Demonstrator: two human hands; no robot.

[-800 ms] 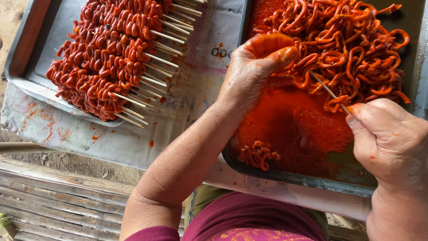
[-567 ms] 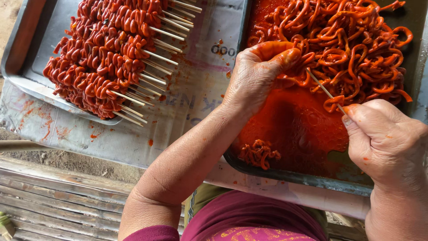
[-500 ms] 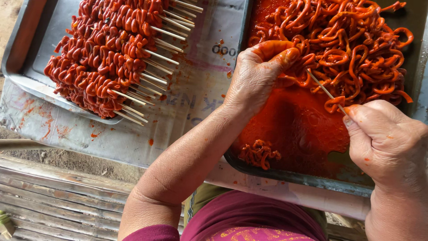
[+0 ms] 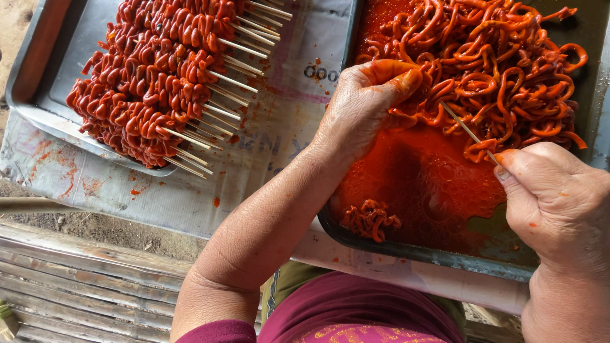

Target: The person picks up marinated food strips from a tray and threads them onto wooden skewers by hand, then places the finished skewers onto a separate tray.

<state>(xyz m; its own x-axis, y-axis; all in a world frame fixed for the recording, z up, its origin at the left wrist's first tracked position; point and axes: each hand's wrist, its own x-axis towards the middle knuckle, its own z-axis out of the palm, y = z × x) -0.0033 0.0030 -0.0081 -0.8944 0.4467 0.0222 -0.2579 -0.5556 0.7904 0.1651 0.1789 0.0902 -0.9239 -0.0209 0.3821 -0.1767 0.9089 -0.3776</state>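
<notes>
My left hand (image 4: 365,105) reaches into a dark metal tray (image 4: 406,251) and pinches orange-red, sauce-coated strips (image 4: 502,70) at the edge of the heap. My right hand (image 4: 556,200) grips a thin bamboo skewer (image 4: 469,131) whose tip points into the strips just beside my left fingers. A pool of red sauce (image 4: 426,178) covers the tray's near half, with a small clump of strips (image 4: 370,219) lying in it.
At the left a grey metal tray (image 4: 44,82) holds several finished skewers of coiled red strips (image 4: 152,82), sticks pointing right. Both trays rest on a stained printed plastic sheet (image 4: 279,133). Bamboo slats (image 4: 82,286) lie below, at the near left.
Both hands stay at the heap of strips. My left hand has shifted slightly while working the strips against the skewer tip. The view has shifted a little.
</notes>
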